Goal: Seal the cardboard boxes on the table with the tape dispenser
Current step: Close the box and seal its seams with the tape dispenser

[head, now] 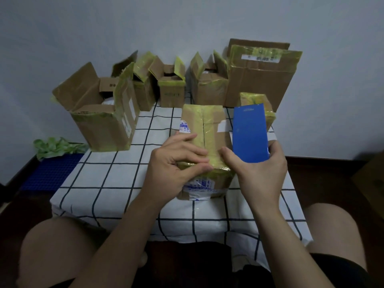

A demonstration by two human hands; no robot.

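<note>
A closed cardboard box (207, 123) with yellowish tape along its top seam stands in the middle of the table (124, 183). My left hand (176, 159) lies on the box's near top edge, fingers pressing the tape down. Beside it, my right hand (264, 173) grips a flat blue tape dispenser (249, 134), held upright against the box's right side, with the thumb resting on the box's near corner. No roll or blade shows on the dispenser.
Along the wall stand several boxes: a large open box (104, 125) at left, three smaller open boxes (171, 90), a tall taped box (259, 80) and a small taped box (255, 98). A green bundle (56, 147) and blue mat (52, 173) lie on the floor at left.
</note>
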